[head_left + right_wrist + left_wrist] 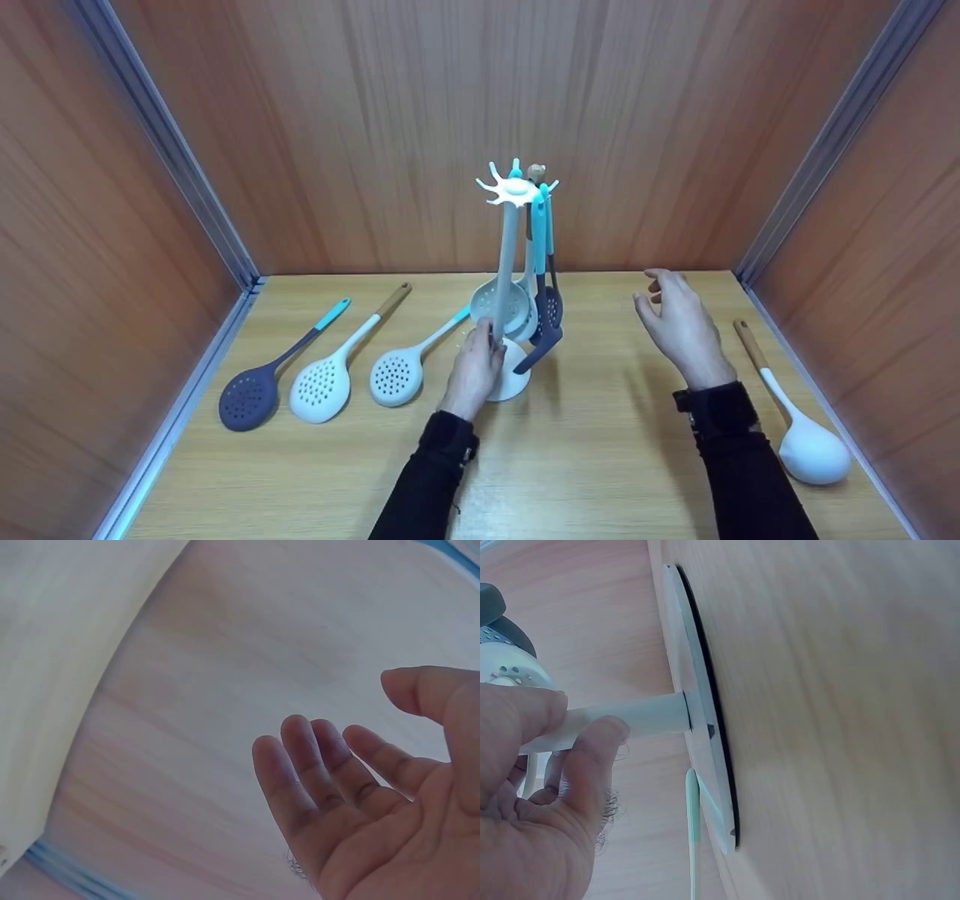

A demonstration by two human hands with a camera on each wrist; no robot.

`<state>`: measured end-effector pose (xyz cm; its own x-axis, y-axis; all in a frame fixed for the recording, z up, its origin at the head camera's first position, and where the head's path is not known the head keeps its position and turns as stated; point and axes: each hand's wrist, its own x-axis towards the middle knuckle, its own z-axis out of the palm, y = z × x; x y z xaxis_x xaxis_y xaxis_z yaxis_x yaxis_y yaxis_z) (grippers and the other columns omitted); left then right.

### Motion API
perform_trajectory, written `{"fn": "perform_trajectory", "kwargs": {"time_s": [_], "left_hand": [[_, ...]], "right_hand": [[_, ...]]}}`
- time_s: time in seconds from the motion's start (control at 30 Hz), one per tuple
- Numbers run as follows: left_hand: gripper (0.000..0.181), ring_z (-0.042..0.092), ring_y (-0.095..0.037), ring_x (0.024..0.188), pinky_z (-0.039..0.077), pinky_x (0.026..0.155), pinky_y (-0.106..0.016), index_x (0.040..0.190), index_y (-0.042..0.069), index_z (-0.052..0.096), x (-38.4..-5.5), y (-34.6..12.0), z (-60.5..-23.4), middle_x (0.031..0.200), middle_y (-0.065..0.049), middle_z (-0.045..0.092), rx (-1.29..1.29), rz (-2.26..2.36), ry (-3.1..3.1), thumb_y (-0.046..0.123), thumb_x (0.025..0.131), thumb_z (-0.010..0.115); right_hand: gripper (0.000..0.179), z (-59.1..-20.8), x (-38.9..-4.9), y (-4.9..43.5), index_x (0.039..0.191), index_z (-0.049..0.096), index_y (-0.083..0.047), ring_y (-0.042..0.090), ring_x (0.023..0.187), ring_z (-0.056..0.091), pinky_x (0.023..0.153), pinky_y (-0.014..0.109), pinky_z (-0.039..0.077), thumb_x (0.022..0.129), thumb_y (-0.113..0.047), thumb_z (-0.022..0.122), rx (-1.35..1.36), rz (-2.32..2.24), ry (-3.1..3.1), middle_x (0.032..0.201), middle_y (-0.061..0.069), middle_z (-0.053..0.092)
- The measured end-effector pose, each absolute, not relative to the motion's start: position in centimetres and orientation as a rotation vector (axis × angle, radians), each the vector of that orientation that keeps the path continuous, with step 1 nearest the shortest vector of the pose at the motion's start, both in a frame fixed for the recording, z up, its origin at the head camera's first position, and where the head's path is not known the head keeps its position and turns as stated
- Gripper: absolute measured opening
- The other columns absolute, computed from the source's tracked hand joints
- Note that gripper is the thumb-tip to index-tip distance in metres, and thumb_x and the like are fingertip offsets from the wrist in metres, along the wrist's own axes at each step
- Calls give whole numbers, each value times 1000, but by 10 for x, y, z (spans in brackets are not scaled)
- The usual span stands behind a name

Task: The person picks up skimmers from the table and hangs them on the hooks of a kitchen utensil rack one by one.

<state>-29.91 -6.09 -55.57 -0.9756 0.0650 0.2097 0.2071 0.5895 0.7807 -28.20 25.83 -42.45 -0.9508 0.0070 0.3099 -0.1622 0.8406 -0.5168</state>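
The person's left grip (474,371) is closed round the lower pole of a white utensil stand (508,247), thumb and fingers pinching it just above the round base (511,379); a hold so low probably steadies the stand, since its load hangs high and to one side. The stand is near the middle of the counter (585,465), towards the back panel (420,135); its crown of hooks (516,189) carries utensils on the right and rear, among them a dark-headed utensil (541,349), a dark slotted utensil (554,304) and a pale slotted head (486,304) behind the pole; hung by their handles, their heads dangle downward.

The right grip (682,326) is released and holds nothing; its fingers are loosely bent, thumb apart, over the counter well to the right of the stand.

On the left a dark slotted turner (249,397), a white slotted turner (321,388) and a white skimmer (396,376) lie in a slanting row, heads towards the person and handles pointing away; they seem spaced so each can be picked up singly; the skimmer's turquoise handle reaches close to the stand. A white ladle (816,454) lies alone near the right wall, its wooden handle also pointing away.
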Motion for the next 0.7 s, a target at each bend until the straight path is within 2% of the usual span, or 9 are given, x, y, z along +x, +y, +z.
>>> {"fn": "perform_trajectory", "kwargs": {"time_s": [0.1,0.27,0.57,0.7], "left_hand": [[38,78,-43,131,66,113,-62,148,4,59,-299,-61,-555,135,-25,76,-225,-1336,-2660,0,113,73],[39,77,-43,136,65,116,-62,150,6,58,-299,-61,-555,140,-24,75,-205,-1353,-2682,2,114,72],[41,75,-44,141,64,120,-62,152,7,57,-299,-61,-554,146,-25,73,-201,-1361,-2686,2,114,71],[40,75,-45,140,65,117,-62,151,5,57,-298,-61,-555,145,-27,74,-234,-1325,-2672,2,114,72]], "right_hand": [[49,-427,-284,264,162,58,2,50,131,74,100,68,66,120,-23,65,94,782,-2725,143,29,71],[51,-431,-286,272,162,58,5,52,130,74,100,68,65,120,-23,64,66,740,-2744,141,32,70],[57,-441,-293,292,165,52,11,58,137,68,109,72,61,119,-21,64,13,744,-2785,148,40,64],[58,-444,-295,300,165,50,13,60,138,64,112,72,59,120,-21,63,14,760,-2807,152,43,61]]}}
